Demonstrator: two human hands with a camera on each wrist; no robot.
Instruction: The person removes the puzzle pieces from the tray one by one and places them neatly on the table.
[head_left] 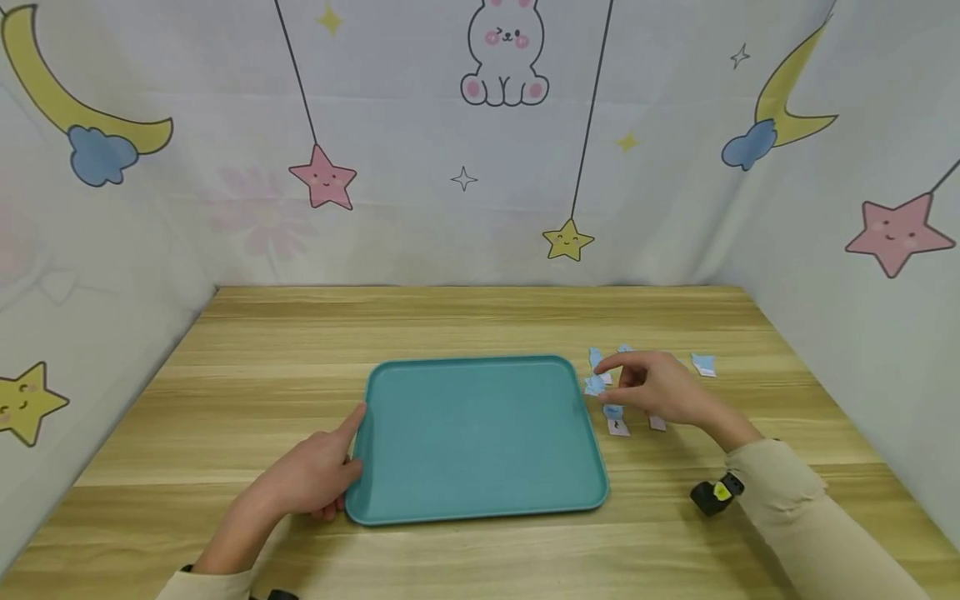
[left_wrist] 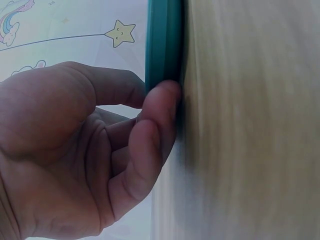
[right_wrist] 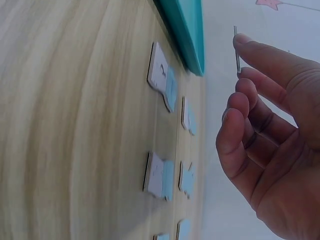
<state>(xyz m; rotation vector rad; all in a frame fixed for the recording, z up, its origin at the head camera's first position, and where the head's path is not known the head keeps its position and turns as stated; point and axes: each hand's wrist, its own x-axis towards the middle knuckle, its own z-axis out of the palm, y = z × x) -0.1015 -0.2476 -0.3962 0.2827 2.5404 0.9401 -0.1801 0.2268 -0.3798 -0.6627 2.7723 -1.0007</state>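
Note:
A teal rectangular tray (head_left: 472, 442) lies flat on the wooden table. At its left side, my left hand (head_left: 315, 471) holds the rim, with the index finger along the edge; the left wrist view shows thumb and fingers (left_wrist: 161, 102) at the rim. My right hand (head_left: 663, 387) pinches a light-blue jigsaw piece (head_left: 595, 385) between thumb and index finger, just off the tray's right edge. The right wrist view shows this piece (right_wrist: 237, 52) edge-on, raised off the table. Below that hand lie several blue-and-white jigsaw pieces (head_left: 617, 422), some partly hidden by it.
One jigsaw piece (head_left: 703, 364) lies apart, farther right. Wood-grain table (head_left: 300, 333) surrounds the tray. A white curtain (head_left: 405, 125) printed with stars, moons and a rabbit stands behind the table and along both sides.

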